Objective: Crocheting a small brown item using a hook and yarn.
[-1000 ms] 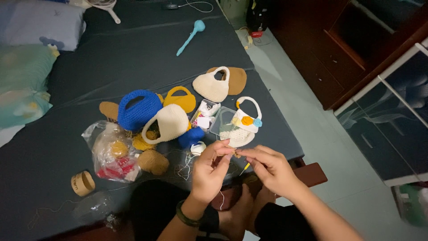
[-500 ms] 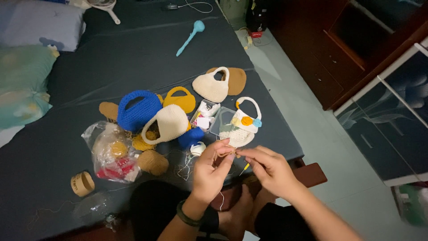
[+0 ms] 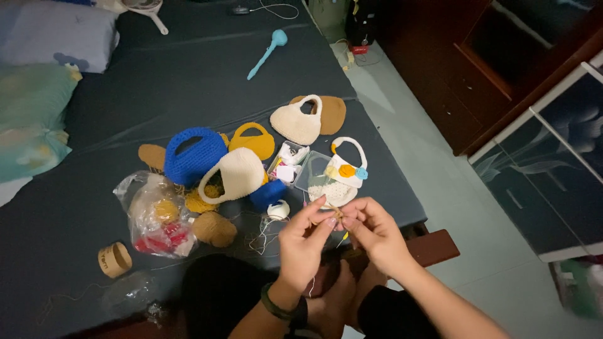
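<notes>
Against the earlier views nothing has shifted — left hand (image 3: 306,242) and right hand (image 3: 370,233) remain together, fingertips pinched on a small tan piece (image 3: 338,215). Work holds at the same stage; the crochet bags (image 3: 239,174) on the mat (image 3: 188,81) lie untouched.

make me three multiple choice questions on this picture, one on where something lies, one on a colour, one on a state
1. Where does the blue crocheted bag lie?
A. left of the mustard bag
B. on the floor
C. on the pillow

2. What colour is the long-handled tool at the far end of the dark mat?
A. red
B. light blue
C. black

3. How do the left hand and right hand stand?
A. flat on the mat
B. far apart, both open
C. close together, fingertips pinching something small between them

Answers: 1 A, it sits beside the mustard bag on its left. 2 B, it shows pale blue against the mat. 3 C, both hands meet at a small piece near the mat's edge.
</notes>
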